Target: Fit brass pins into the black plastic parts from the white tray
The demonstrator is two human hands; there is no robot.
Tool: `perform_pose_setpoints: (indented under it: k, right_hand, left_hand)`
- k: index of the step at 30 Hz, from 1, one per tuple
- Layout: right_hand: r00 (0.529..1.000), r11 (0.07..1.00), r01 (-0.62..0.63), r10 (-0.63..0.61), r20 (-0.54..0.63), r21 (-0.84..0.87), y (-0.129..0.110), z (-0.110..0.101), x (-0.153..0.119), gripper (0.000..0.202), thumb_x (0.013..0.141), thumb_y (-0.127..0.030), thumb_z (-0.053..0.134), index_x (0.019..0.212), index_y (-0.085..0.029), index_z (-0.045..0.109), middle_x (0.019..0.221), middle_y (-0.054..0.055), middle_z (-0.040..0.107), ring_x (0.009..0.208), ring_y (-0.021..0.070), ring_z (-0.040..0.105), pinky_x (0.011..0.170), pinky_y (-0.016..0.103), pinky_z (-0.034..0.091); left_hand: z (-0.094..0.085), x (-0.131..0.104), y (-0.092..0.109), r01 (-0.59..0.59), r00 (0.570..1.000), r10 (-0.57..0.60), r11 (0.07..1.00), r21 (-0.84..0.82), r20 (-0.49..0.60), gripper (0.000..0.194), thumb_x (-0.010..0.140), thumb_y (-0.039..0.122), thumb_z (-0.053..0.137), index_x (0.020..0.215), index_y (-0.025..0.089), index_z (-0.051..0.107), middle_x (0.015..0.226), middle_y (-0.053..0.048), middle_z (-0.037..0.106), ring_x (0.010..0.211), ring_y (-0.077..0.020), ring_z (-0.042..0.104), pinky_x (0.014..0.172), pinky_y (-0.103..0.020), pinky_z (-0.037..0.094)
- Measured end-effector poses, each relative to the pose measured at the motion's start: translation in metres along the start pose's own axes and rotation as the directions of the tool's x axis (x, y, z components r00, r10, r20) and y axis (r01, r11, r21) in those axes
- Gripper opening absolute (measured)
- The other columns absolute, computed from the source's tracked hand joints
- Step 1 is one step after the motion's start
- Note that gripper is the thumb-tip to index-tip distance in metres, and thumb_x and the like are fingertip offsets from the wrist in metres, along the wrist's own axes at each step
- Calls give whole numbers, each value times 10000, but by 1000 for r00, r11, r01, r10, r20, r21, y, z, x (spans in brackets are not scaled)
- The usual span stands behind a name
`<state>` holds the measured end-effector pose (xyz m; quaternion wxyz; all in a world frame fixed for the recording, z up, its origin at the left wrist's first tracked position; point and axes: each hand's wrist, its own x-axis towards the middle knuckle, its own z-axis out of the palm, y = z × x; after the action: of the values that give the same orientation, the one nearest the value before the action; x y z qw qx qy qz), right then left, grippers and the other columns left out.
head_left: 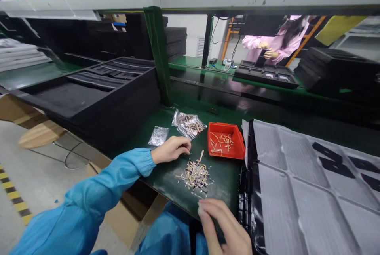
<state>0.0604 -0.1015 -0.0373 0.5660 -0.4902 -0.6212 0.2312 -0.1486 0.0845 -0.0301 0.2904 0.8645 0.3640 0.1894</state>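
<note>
A loose pile of small flat strips (196, 175), tan and silvery, lies on the green bench top (166, 179). My left hand (172, 149) rests just behind and left of the pile, fingers curled together; whether anything small is in them is hidden. In front of the pile, my right hand (225, 225) has thumb and forefinger pinched. A thin pale sliver shows by those fingertips, too small to name. Beyond the pile stands a red bin (241, 150) holding several pale strips. Clear zip bags (194, 126) of similar strips lie behind my left hand, near another clear bag (158, 136).
At right is a grey compartment tray (279, 168) with black pieces on it. A large black foam box (118, 96) stands at left, beside a green post (158, 57). Across the bench, a person in pink (276, 47) handles a dark object over a black tray (267, 75).
</note>
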Motion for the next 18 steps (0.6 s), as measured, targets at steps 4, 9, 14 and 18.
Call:
perform_pose_setpoints:
  k: [4,9,14,18]
  right_hand:
    - [987,994,-110,112,115,-25,11,12,34,157,1017,-286,618,1039,-220,758,961,43,799,800,144,778,703,192,623]
    - [964,982,-182,188,190,-47,18,32,54,197,1035,-298,576,1036,-216,755,975,42,796,792,146,766,701,204,598]
    - [948,978,-200,207,240,-51,18,37,55,239,1043,-297,540,948,-228,748,901,21,769,765,139,718,728,217,557]
    - [935,971,-236,237,262,-38,21,37,57,228,1029,-321,565,942,-223,752,914,24,773,798,141,720,739,207,555]
  left_hand:
    - [-14,-12,20,-71,997,72,992,-107,1,222,1055,342,660,976,143,718,932,-31,747,838,-174,728,811,-361,620]
    - [-23,-17,36,-126,991,130,980,-157,15,206,1025,212,607,873,178,743,873,-47,759,787,-143,691,758,-240,547]
    - [-25,-9,32,-158,984,169,972,-174,49,176,975,116,627,853,186,732,847,-31,760,774,-150,695,743,-224,542]
    - [-23,-5,26,-162,985,170,973,-165,37,88,951,115,720,948,191,764,920,-32,795,880,-177,734,845,-253,581]
